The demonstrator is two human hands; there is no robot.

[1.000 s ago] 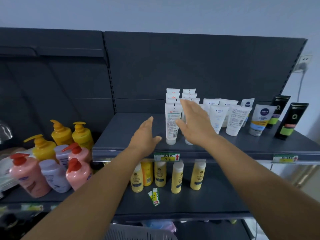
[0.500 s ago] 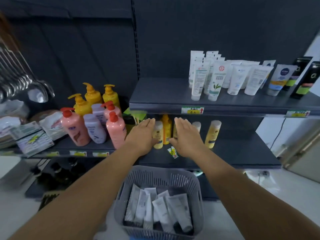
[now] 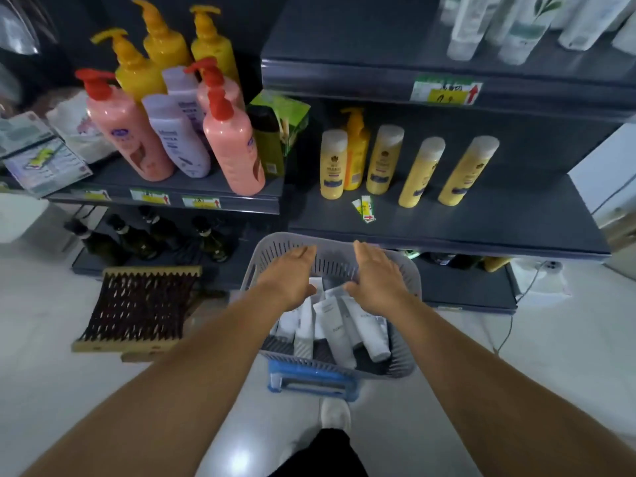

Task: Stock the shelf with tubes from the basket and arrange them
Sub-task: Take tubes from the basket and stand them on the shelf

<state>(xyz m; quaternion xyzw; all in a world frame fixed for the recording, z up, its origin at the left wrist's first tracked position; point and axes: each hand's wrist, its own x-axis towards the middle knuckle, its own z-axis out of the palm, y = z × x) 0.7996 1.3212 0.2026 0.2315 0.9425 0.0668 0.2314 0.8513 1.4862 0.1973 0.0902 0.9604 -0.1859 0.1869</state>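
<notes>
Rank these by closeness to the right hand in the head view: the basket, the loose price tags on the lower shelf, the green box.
From the right hand:
1. Basket, directly beneath it.
2. Loose price tags, on the shelf just beyond.
3. Green box, up and left, beside the pink bottles.

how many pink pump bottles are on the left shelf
3. One at the left front, one at the right front, and one behind them, mostly hidden by the right one and a purple bottle. More could be hidden further back.
</notes>
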